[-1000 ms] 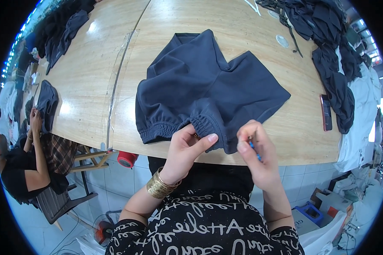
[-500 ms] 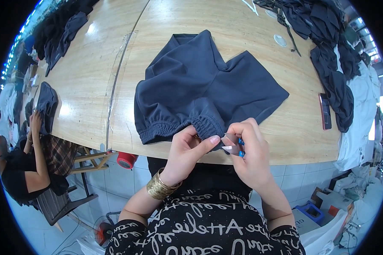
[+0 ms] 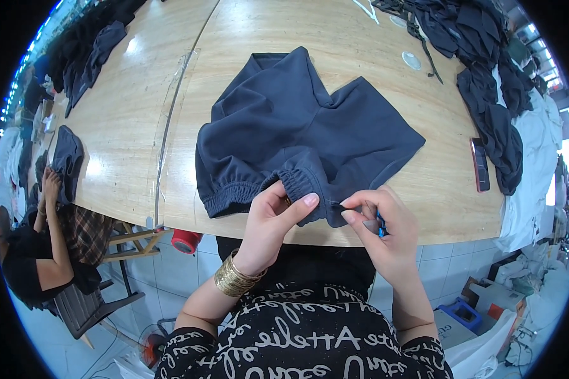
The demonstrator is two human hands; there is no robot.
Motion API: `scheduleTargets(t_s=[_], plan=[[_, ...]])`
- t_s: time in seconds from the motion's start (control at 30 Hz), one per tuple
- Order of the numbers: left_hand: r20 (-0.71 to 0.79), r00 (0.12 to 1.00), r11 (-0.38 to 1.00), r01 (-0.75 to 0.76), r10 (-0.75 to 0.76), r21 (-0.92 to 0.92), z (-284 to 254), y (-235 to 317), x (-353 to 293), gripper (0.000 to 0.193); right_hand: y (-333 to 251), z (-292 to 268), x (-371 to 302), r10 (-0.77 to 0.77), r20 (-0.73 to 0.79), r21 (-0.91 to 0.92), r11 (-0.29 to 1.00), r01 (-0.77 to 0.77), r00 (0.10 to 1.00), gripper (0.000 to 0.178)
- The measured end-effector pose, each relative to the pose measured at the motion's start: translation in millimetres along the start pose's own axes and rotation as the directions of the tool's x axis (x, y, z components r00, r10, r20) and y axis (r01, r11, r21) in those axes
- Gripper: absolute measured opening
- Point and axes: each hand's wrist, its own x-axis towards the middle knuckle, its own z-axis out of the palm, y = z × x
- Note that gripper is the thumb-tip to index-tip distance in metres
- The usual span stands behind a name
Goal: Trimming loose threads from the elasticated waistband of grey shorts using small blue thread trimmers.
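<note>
Dark navy shorts [image 3: 278,120] with a gathered elastic waistband [image 3: 302,188] lie spread on the wooden table [image 3: 221,31]. My left hand [image 3: 265,221] is closed on the waistband near the table's front edge, thumb on top and fingers tucked inside. Just right of it, my right hand [image 3: 392,230] has thumb and forefinger pinched close to the fabric's edge. Thread snips [image 3: 381,226] with blue parts are tucked in that hand, mostly covered by the fingers. Whether a thread is between the fingertips is too small to tell.
A phone [image 3: 480,164] lies at the right, beside piled dark garments [image 3: 490,120] and white cloth [image 3: 537,151]. At the left, a co-worker [image 3: 50,252] handles a dark garment [image 3: 68,151]. A red container [image 3: 184,241] is below the front edge.
My right hand has drawn back slightly to the right, and the snips' blades, earlier against the waistband, now sit back in the hand. My left hand keeps hold of the waistband.
</note>
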Motion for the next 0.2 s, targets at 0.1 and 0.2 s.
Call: scheduleTargets(t_s=[0.1, 0.2], plan=[[0.006, 1.000, 1.000, 0.004, -0.004, 0.003, 1.2, 0.4, -1.2, 0.026, -3.4, 4.1, 3.1, -0.036, -0.063, -0.044, 0.998, 0.033, 0.997, 0.023], [0.032, 0.999, 0.999, -0.031, 0.030, 0.034, 0.8, -2.9, -1.9, 0.027, -5.9, 9.0, 4.4, -0.030, -0.058, -0.090, 0.996, 0.025, 0.998, 0.025]])
